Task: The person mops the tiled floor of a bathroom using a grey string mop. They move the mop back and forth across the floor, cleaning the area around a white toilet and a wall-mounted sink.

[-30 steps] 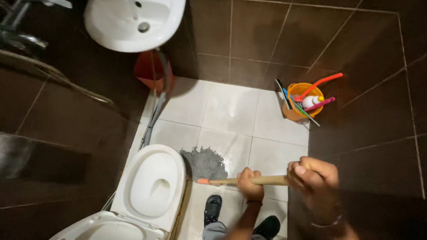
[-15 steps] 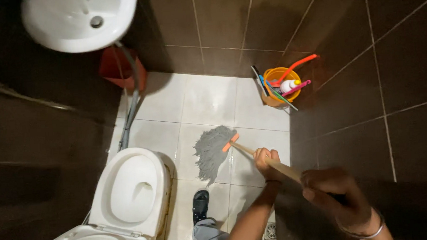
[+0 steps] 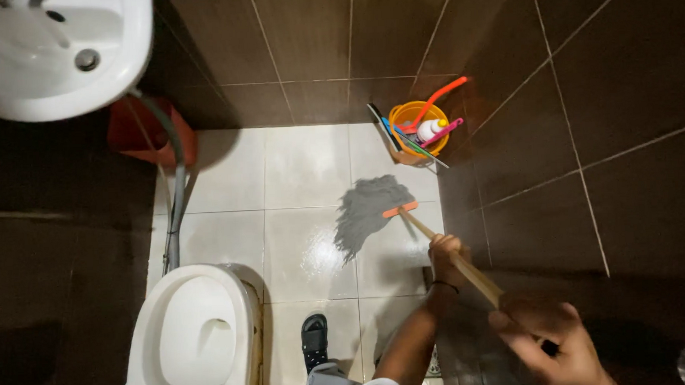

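One mop (image 3: 374, 206), one orange bucket (image 3: 419, 127), one toilet (image 3: 191, 338), one sink (image 3: 51, 51), two hands (image 3: 447, 253).

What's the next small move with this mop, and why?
Probably pull the grey mop head back toward the toilet: both hands, left hand and right hand, grip the handle, and the tile beside the toilet looks duller than the glossy patch.

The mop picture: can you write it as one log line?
left hand: grips mop handle | right hand: grips handle's upper end | grey mop head: spread on white floor tiles | orange bucket: in corner
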